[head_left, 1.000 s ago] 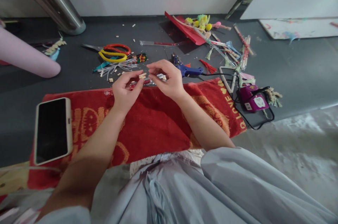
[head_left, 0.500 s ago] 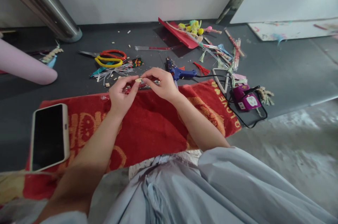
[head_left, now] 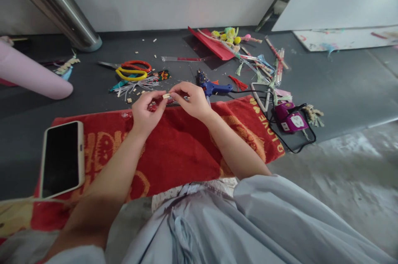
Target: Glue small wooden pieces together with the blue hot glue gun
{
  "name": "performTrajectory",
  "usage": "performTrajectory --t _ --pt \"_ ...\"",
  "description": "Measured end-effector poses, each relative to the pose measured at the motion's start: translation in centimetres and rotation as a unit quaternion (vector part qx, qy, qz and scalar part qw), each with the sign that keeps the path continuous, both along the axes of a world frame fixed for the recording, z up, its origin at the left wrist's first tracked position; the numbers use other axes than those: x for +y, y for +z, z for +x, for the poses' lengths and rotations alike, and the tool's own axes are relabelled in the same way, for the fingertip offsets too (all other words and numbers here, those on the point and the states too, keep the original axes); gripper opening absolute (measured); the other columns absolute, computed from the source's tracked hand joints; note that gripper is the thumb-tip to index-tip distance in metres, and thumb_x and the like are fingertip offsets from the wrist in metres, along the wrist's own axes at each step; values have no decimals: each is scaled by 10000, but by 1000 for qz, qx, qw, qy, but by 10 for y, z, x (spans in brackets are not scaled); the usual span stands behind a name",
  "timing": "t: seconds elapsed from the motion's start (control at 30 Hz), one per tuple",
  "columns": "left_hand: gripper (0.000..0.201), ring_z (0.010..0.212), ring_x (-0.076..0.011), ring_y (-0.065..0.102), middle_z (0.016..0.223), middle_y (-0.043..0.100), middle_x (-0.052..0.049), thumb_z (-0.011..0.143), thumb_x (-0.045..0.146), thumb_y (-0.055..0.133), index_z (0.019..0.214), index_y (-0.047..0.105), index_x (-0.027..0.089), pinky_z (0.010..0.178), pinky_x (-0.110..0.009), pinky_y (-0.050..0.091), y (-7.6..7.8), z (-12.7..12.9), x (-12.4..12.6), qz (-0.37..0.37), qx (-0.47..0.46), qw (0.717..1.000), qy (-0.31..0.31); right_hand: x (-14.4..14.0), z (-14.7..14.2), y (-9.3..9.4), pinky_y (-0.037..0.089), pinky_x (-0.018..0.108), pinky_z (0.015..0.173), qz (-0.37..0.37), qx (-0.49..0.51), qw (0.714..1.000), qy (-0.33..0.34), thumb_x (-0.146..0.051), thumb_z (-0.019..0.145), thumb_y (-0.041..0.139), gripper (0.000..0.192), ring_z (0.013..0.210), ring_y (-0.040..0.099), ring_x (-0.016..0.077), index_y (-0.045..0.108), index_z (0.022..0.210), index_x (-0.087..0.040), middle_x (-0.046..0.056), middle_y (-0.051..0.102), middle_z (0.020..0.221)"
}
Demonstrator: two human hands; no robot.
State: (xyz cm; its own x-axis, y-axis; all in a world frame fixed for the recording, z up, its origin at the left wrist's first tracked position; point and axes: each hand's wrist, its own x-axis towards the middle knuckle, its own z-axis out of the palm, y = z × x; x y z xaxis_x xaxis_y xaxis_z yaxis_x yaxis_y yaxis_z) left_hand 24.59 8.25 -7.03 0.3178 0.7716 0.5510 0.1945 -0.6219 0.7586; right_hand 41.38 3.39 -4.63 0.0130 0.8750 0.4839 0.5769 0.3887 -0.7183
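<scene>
Grey tabletop (head_left: 338,79) spreads beneath a red towel (head_left: 183,148). Near its far edge, the left hand (head_left: 145,110) and right hand (head_left: 194,101), both curled nearly closed, pinch a small pale piece (head_left: 166,95).

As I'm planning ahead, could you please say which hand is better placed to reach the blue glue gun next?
Probably the right hand: it is nearer the blue glue gun than the left hand, though both are at a small pale piece.

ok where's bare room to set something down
Bare: tabletop up-right of the purple box, this side of the white board; red towel between the forearms. Crowded: beyond left hand and right hand, around scissors and glue gun.
</scene>
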Motion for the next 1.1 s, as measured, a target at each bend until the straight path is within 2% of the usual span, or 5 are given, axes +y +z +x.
performTrajectory --t 0.73,1.1 --pt "246 788 -141 651 903 736 -45 857 396 616 973 703 197 778 -285 538 4 -1 -1 22 56 998 9 1 1 -2 472 260 752 -24 -26 999 -4 -256 934 521 176 812 598 129 659 929 -147 58 692 901" --pt "337 834 -158 661 930 736 -60 895 495 534 952 691 202 795 -291 531 5 -1 0 28 76 997 21 1 0 -3 474 239 725 -24 1 1000 2 -268 908 557 157 778 595 115 664 914 -154 49 690 877"
